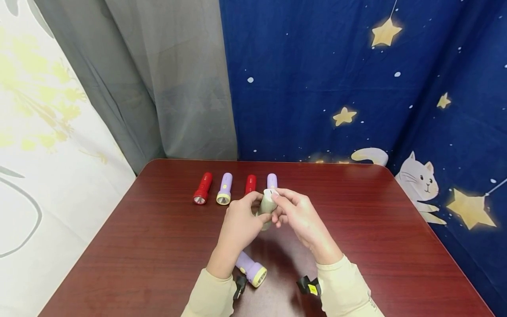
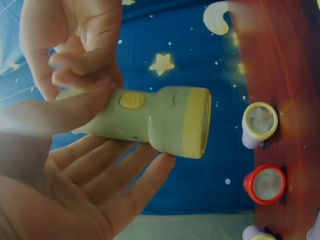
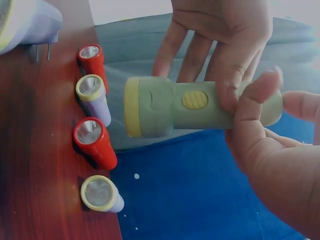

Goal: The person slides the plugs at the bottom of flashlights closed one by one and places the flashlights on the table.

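Observation:
Between both hands, above the table, is a pale green flashlight (image 1: 267, 206) with a yellow lens rim and a yellow ribbed switch (image 3: 195, 100). My left hand (image 1: 240, 222) holds its body, thumb (image 2: 82, 110) on one side and fingers along the other. The fingers of my right hand (image 1: 299, 215) pinch the tail end, partly covering it. Its lens end points down toward the table in the head view. Beneath my left wrist lies a lilac flashlight (image 1: 253, 270) with a yellow rim, partly hidden by the arm.
At the back of the brown table (image 1: 158, 246), a row holds a red flashlight (image 1: 203, 188), a lilac one (image 1: 225, 189), another red one (image 1: 250, 183) and another lilac one (image 1: 272, 180). My hands partly block the latter two. Curtains (image 1: 317, 88) hang behind the table.

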A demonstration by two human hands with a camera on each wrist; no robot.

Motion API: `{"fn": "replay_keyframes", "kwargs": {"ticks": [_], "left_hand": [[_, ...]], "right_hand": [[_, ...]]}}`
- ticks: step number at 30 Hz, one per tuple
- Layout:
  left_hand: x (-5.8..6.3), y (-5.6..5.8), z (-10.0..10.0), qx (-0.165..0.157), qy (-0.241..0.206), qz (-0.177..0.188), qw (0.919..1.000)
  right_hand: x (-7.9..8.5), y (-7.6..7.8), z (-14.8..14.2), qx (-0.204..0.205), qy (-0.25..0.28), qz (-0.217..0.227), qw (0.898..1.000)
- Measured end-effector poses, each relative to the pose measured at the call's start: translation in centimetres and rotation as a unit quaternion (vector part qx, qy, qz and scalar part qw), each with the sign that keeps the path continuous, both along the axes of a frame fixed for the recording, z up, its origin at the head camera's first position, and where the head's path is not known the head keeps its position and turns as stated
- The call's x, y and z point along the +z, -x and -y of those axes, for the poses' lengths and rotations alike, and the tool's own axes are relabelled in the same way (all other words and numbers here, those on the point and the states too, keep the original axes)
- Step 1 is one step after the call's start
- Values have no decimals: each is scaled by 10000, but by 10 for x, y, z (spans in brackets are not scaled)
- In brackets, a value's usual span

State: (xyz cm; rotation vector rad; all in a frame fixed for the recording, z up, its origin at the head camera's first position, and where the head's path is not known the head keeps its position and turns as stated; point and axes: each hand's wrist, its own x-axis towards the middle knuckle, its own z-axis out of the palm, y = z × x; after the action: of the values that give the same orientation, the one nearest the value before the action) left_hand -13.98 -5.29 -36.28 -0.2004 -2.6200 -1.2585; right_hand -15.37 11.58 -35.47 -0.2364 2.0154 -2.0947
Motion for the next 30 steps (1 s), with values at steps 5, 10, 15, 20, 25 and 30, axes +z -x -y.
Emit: {"fn": "replay_keyframes", "kwargs": {"ticks": [5, 10, 15, 20, 25, 30], "left_hand": [[0, 0, 0, -187, -312, 276, 9990], [1, 2, 1, -333, -709, 468, 9958], [1, 3, 1, -325, -748, 417, 9958], [1, 3, 1, -383, -808, 392, 9952], [-1, 4, 1, -378, -786, 366, 9955], [-4, 7, 4, -261, -659, 414, 9966]], "right_hand": [[2, 1, -3, -210, -422, -54, 9989], [-2, 3, -1, -411, -993, -380, 9935], [-6, 4, 2, -283, -1265, -608, 9897], [-9, 4, 4, -205, -1528, -554, 9865], [-11, 3, 5, -144, -1677, -550, 9842], [-12, 1, 4, -25, -1732, -602, 9830]]}}
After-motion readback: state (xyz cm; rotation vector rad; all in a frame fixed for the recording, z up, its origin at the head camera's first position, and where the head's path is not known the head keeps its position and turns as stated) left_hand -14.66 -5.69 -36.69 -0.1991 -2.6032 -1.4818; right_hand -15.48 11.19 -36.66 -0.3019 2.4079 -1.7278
